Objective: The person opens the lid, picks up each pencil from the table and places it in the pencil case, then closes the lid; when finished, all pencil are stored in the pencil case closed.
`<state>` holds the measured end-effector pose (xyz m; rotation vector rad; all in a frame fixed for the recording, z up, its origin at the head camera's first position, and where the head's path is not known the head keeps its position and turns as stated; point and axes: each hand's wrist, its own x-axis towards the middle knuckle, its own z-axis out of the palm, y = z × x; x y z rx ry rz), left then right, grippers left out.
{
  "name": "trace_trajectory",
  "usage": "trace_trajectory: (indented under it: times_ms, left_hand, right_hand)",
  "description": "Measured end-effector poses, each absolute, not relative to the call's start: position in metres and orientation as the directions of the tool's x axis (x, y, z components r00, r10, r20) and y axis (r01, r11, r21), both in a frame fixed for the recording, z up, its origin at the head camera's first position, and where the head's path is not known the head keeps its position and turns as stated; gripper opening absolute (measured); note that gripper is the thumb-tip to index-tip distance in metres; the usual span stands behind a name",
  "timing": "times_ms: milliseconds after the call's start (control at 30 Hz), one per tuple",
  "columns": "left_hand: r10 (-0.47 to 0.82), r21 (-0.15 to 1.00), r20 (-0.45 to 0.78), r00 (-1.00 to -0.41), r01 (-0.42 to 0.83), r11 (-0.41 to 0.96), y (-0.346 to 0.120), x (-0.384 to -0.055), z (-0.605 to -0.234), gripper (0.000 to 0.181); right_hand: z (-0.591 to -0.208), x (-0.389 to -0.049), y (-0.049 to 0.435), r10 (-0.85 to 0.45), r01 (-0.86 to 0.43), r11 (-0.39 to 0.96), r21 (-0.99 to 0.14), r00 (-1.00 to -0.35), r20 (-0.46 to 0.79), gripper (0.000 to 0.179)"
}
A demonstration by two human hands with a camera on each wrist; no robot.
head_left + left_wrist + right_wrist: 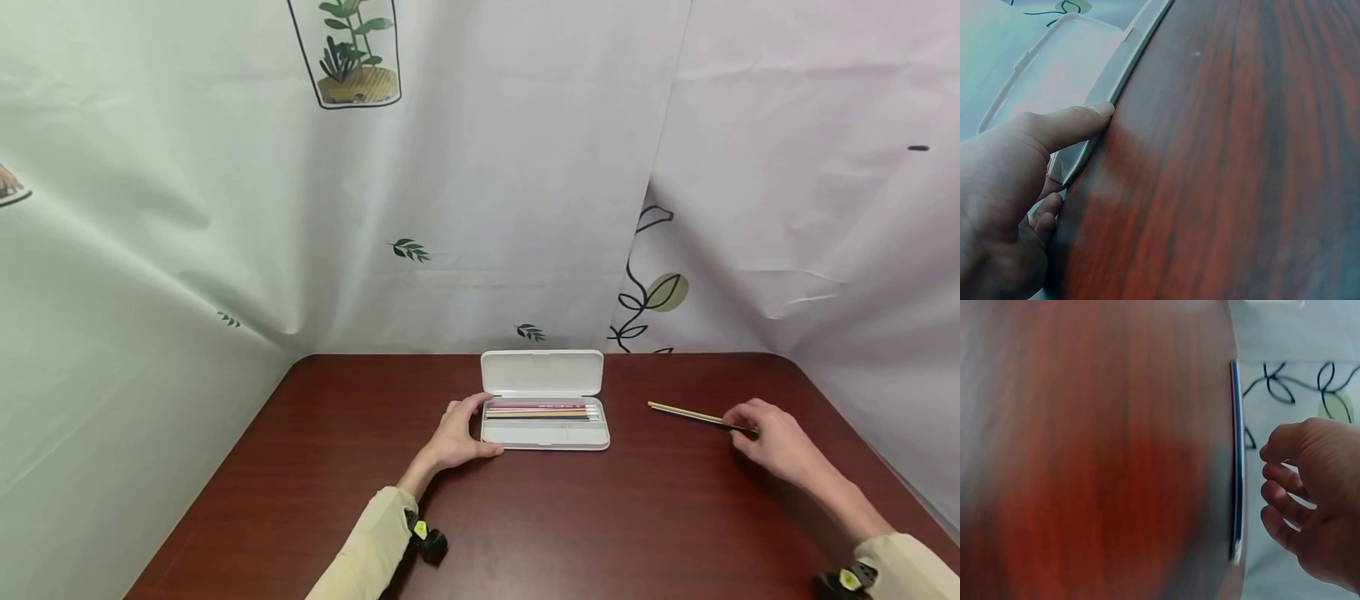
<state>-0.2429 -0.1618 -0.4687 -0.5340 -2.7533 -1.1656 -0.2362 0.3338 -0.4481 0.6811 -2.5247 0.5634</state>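
A white pencil case [525, 434] lies on the table with its lid [542, 372] raised at the back. Several coloured pencils [538, 412] lie side by side in its rear compartment. My left hand [455, 435] grips the left end of the case, thumb on the front edge and fingers round towards the back; the left wrist view shows the thumb [1085, 120] along the rim. To the right, a yellow and a dark blue pencil [684, 412] lie together on the table. My right hand [774, 440] hovers at their right end, fingers loosely bent and apart from them in the right wrist view.
The dark red-brown wooden table [555, 517] has rounded far corners. A pale cloth [495, 167] with plant drawings hangs behind it and along both sides. Bare wood lies between the case and the loose pencils.
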Motion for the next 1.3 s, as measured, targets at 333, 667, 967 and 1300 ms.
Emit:
trace_trajectory:
  times_ms: [333, 667, 967, 1300]
  left_hand:
    - [0.275, 0.676, 0.231, -0.933, 0.358, 0.644, -0.162, -0.242, -0.469, 0.087]
    - [0.267, 0.680, 0.228, -0.936, 0.349, 0.645, -0.161, -0.241, -0.469, 0.087]
    - [0.270, 0.685, 0.228, -0.935, 0.352, 0.638, -0.161, -0.241, -0.467, 0.086]
    - [0.268, 0.678, 0.230, -0.936, 0.352, 0.646, -0.161, -0.241, -0.468, 0.087]
  right_hand:
    - [-0.458, -0.231, 0.360, -0.334, -0.513, 0.828, -0.224, -0.774, 0.539, 0.028]
    - [-0.461, -0.234, 0.362, -0.358, -0.509, 0.835, -0.210, -0.792, 0.494, 0.028]
    - [-0.462, -0.236, 0.362, -0.380, -0.512, 0.841, -0.175, -0.788, 0.484, 0.030]
    - [-0.462, -0.238, 0.364, -0.381, -0.506, 0.847, -0.166, -0.793, 0.475, 0.027]
